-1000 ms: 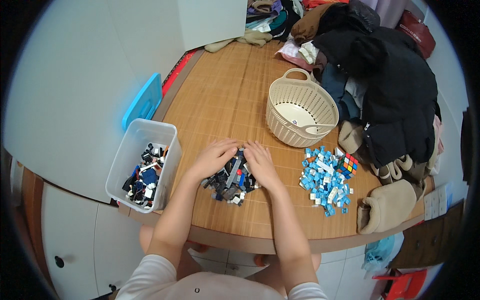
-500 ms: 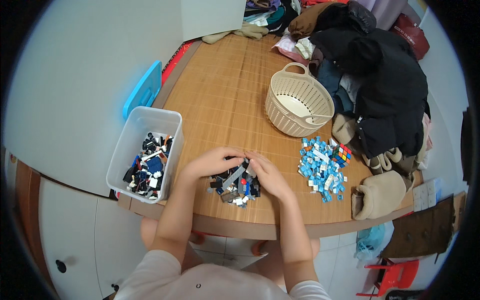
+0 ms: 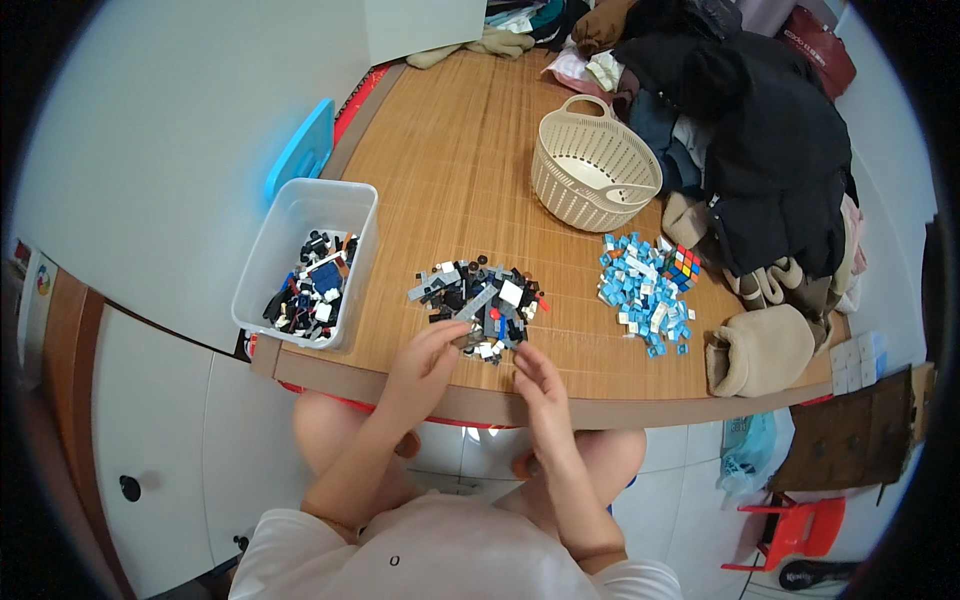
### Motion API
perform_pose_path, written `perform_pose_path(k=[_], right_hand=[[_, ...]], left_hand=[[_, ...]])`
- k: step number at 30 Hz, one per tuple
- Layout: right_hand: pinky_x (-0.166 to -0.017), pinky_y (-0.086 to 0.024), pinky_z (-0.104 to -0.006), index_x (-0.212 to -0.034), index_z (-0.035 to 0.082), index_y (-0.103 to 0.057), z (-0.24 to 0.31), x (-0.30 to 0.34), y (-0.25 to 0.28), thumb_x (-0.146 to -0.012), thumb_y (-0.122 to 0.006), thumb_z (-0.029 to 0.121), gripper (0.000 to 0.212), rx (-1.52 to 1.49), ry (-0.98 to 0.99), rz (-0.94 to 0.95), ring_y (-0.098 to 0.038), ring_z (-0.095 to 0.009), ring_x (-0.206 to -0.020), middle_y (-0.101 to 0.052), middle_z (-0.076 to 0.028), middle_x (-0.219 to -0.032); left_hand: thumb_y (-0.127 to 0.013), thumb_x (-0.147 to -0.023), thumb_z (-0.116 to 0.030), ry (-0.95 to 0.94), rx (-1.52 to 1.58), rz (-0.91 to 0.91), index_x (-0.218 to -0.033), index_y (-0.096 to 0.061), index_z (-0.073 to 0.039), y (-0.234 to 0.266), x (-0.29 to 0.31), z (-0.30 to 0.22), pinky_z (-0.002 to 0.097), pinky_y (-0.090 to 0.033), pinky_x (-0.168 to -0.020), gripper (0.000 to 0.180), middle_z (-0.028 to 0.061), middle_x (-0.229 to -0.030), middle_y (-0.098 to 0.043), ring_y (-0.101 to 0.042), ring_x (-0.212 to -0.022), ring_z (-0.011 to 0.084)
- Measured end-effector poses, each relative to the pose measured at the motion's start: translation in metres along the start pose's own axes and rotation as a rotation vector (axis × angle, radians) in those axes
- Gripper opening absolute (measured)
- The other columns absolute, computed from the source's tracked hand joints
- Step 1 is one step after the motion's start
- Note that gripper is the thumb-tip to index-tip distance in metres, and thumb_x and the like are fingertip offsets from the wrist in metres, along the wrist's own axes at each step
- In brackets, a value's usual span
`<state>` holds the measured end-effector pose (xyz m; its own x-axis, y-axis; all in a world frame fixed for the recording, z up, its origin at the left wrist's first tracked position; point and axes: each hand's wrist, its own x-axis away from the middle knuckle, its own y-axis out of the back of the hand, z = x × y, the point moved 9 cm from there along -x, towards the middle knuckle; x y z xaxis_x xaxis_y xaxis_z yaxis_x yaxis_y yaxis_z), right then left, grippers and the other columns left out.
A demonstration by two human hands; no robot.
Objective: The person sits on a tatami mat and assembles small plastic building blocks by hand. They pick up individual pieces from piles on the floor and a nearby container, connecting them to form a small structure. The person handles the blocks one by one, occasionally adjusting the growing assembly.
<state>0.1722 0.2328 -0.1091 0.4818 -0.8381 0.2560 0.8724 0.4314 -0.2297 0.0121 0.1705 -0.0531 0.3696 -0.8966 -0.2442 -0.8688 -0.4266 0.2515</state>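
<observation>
Nearest, right hand (image 3: 543, 388): fingers loosely bent, seemingly empty.
Left hand (image 3: 420, 368): fingertips at the mixed brick pile's (image 3: 480, 300) near edge; whether gripping, we cannot tell.
Mixed brick pile: on bamboo mat (image 3: 450, 150), between translucent bin (image 3: 320, 205) and blue-and-white bricks (image 3: 650, 290); we judge this step picking-over, next needing light pinching.

The dark brick pile (image 3: 480, 303) and blue-and-white pieces (image 3: 640, 297) look like smooth, hard plastic — the bin (image 3: 362, 250) is translucent plastic. The slatted mat (image 3: 460, 150) resembles bamboo, faintly glossy — the black jacket (image 3: 775, 160), matt cloth.
</observation>
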Motion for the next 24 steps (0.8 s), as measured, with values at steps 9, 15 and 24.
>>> perform_pose_path(k=[9, 15, 24], right_hand=[[-0.099, -0.031, -0.0255, -0.136, -0.001, -0.026, -0.017, 0.019, -0.031, -0.084, -0.046, -0.004, 0.056, -0.078, 0.042, 0.045, -0.034, -0.016, -0.124, -0.031, -0.012, -0.137], [-0.097, -0.033, -0.0263, -0.138, -0.001, -0.019, -0.017, 0.019, -0.036, -0.084, -0.046, -0.005, 0.061, -0.102, 0.003, 0.053, -0.035, -0.017, -0.124, -0.029, -0.014, -0.139], [-0.097, -0.033, -0.0267, -0.138, -0.003, -0.019, -0.017, 0.017, -0.033, -0.083, -0.044, -0.007, 0.060, -0.113, 0.011, 0.076, -0.032, -0.017, -0.127, -0.024, -0.015, -0.142]], left_hand=[[-0.057, -0.076, -0.008, -0.084, -0.538, -0.128, -0.113, -0.055, -0.004, -0.018, 0.024, -0.006, 0.0391, -0.041, -0.086, 0.037, 0.0142, -0.109, -0.054, -0.050, -0.100, 0.0322], [-0.058, -0.075, -0.007, -0.112, -0.572, -0.117, -0.110, -0.056, -0.004, -0.026, 0.028, -0.001, 0.0388, -0.043, -0.078, 0.035, 0.0131, -0.101, -0.054, -0.051, -0.091, 0.0307], [-0.054, -0.078, -0.004, -0.124, -0.631, -0.226, -0.112, -0.055, -0.003, -0.015, 0.026, -0.011, 0.0369, -0.045, -0.076, 0.033, 0.0140, -0.102, -0.054, -0.052, -0.093, 0.0294]])
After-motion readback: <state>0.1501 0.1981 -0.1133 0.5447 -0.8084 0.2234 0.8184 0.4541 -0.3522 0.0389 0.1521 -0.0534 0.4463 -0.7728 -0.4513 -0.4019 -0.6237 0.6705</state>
